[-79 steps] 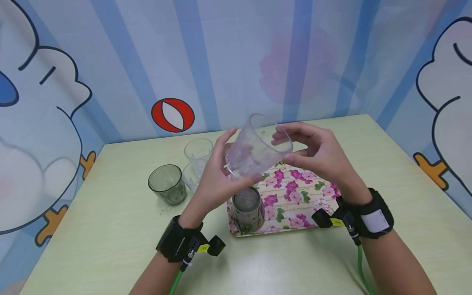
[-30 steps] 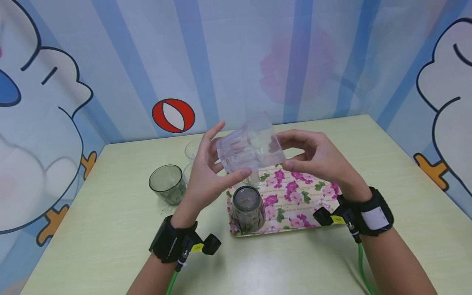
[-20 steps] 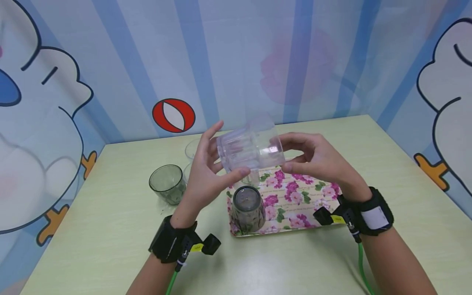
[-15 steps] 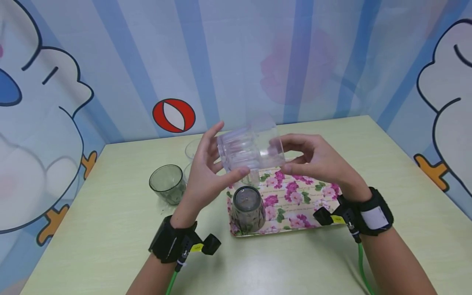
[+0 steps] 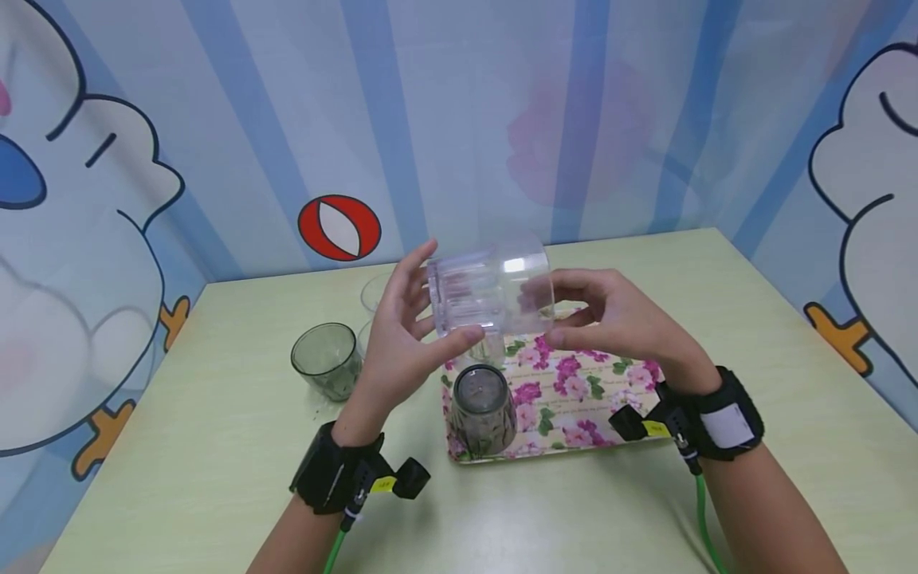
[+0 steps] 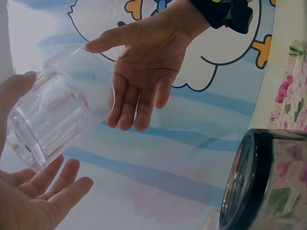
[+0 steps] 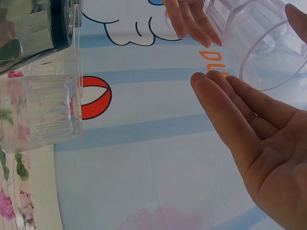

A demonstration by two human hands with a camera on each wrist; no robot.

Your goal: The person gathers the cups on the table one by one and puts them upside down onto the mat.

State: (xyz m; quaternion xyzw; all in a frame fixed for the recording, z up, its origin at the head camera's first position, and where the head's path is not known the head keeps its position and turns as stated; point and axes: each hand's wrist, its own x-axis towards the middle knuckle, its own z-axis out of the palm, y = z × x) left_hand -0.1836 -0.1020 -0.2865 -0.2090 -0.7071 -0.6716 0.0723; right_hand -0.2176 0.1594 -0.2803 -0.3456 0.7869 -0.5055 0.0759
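Observation:
Above the tray, a clear drinking glass (image 5: 495, 291) is held on its side in the air, base to the left and rim to the right. My left hand (image 5: 402, 335) grips it near the base, thumb in front and fingers behind. At the rim is my right hand (image 5: 620, 319), thumb and fingers on either side of it. The left wrist view shows the same clear glass (image 6: 53, 110) tilted between both hands. Below stands an upside-down dark grey glass (image 5: 484, 414) on the flowered tray (image 5: 610, 391). Another clear glass (image 5: 489, 349) on the tray is partly hidden behind it.
Left of the tray, a grey-green glass (image 5: 326, 363) stands upright on the pale table (image 5: 215, 446). Clear glassware (image 5: 373, 288) beside it is mostly hidden behind my left hand. A cartoon-printed backdrop (image 5: 466, 119) rises behind the table and at its sides.
The clear glass has turned from a slant, its mouth showing, to lying nearly level with its rim to the right. The left hand shifted slightly left and the right hand slightly lower.

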